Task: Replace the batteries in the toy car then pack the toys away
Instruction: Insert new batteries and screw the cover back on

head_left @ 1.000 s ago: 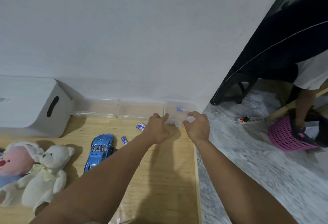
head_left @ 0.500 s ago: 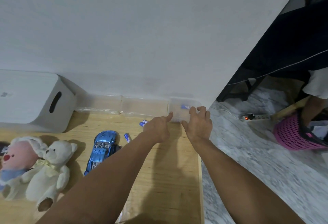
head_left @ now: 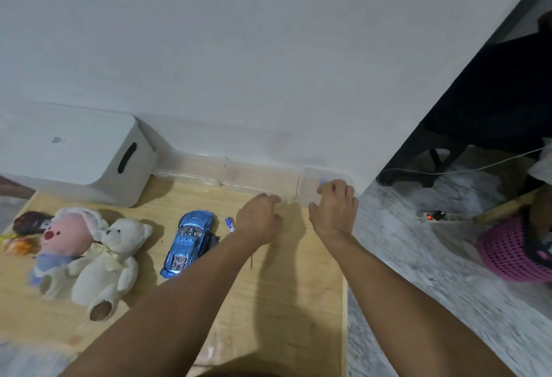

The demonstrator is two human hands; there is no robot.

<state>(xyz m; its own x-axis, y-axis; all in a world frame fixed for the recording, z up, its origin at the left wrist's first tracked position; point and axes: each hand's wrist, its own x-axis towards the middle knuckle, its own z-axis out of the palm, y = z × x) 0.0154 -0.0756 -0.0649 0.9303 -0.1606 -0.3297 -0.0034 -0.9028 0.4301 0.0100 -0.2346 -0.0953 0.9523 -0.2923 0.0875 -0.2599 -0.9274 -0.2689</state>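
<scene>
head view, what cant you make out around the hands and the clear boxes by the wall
- Head view: the contents of the clear box are mostly hidden by the right hand; only a blue speck shows.
- Whether the lid is on or off: the plastic is see-through and blurred.
- The left hand hides its own fingertips, so any grip is unclear.
- The battery beside the toy car is too small to read.
- Dark and orange objects at the left edge are blurred.

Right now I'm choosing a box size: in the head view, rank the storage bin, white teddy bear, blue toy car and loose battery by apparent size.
1. storage bin
2. white teddy bear
3. blue toy car
4. loose battery
</scene>
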